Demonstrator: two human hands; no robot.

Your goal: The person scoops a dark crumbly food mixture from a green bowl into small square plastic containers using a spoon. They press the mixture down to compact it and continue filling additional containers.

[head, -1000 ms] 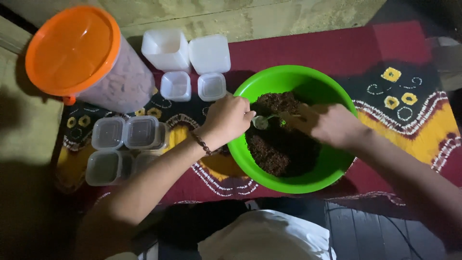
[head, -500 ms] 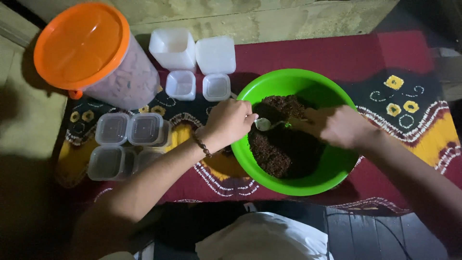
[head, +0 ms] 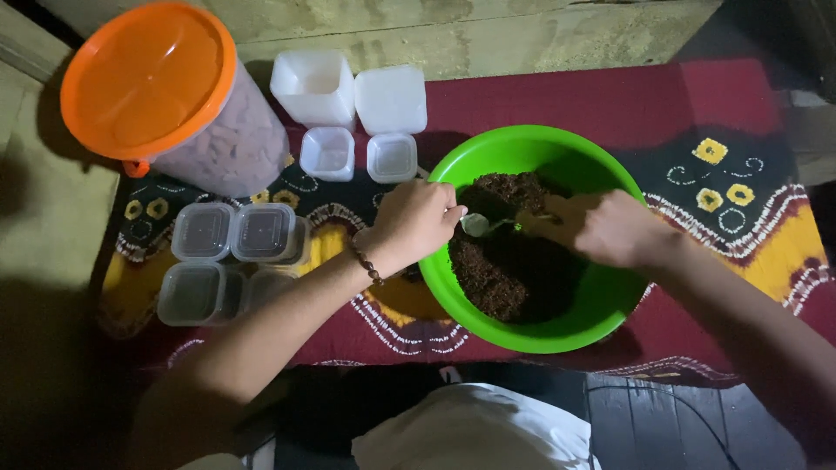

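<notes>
Dim light falls on a patterned red and yellow cloth [head: 740,183] spread over the floor, with a rough pale wall [head: 488,35] behind it.

The left hand [head: 416,222] is curled at the near-left rim of the bowl [head: 522,148]; what its fingers [head: 446,218] pinch cannot be made out, though something small and pale sits right at their tips, most likely kept low over the bowl so that spills drop back in. The right hand [head: 610,228] closes on the handle of a spoon [head: 477,224], whose bowl end points toward the left fingertips, as if to meet them over the mix. Both hands stay inside the green rim, just above the dark crumbly filling [head: 514,278] heaped in the middle.

A beaded bracelet [head: 369,264] circles the left wrist.

Left of the bowl, four small lidded tubs [head: 231,233] sit together in a block, near enough for the left arm to reach. Behind them, two small open cups [head: 357,155] stand side by side, with two larger white containers [head: 353,91] touching them at the back. A big clear jar with an orange lid [head: 148,78] stands at the far left corner, out of the way of both arms.

A white garment [head: 479,435] shows at the bottom edge.
</notes>
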